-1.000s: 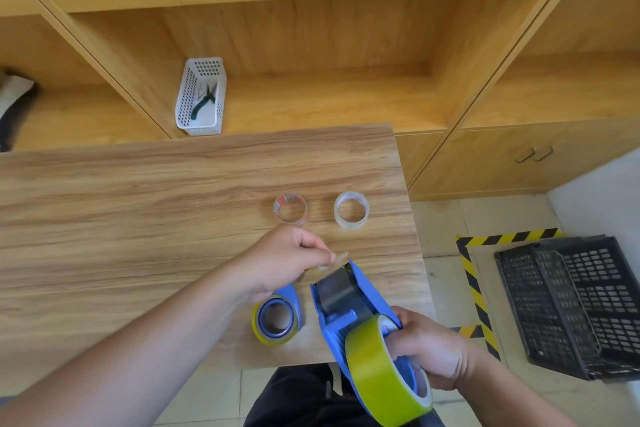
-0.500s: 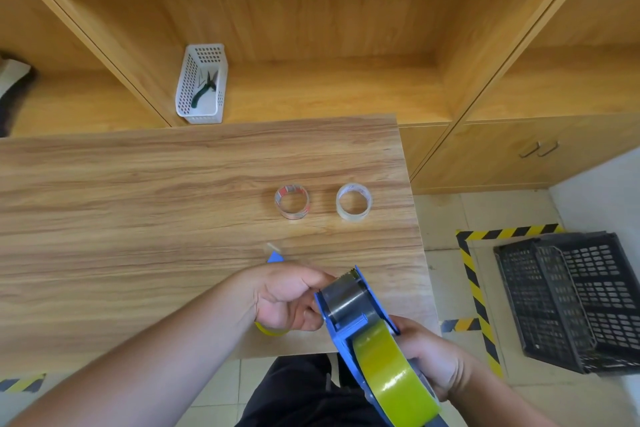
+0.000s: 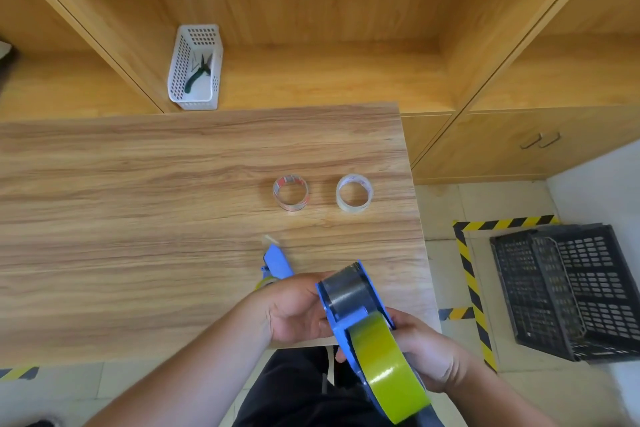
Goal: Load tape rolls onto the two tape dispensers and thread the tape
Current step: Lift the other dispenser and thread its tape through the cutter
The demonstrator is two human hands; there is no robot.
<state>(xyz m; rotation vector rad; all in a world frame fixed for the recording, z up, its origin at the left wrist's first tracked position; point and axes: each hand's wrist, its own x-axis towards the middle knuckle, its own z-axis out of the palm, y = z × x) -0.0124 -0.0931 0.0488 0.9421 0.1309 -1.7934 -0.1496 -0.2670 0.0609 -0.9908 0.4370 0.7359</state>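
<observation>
A blue tape dispenser (image 3: 349, 298) carrying a yellow-green tape roll (image 3: 388, 364) is held over the table's near edge. My right hand (image 3: 429, 354) grips it from the right at the roll. My left hand (image 3: 298, 308) holds its left side by the grey roller. A second blue dispenser (image 3: 277, 263) with a yellow roll lies on the wooden table (image 3: 138, 218), mostly hidden behind my left hand. Two clear tape rolls stand farther back, one with a red label (image 3: 290, 192) and one plain (image 3: 354, 192).
A white basket (image 3: 195, 69) holding green-handled pliers sits on the shelf behind the table. A black plastic crate (image 3: 568, 288) stands on the floor at the right, beside yellow-black floor tape (image 3: 471, 288). The table's right edge runs near the held dispenser.
My left hand dropped from the dispenser's front tip to its left side, covering the second dispenser. The held dispenser rose slightly and tilted.
</observation>
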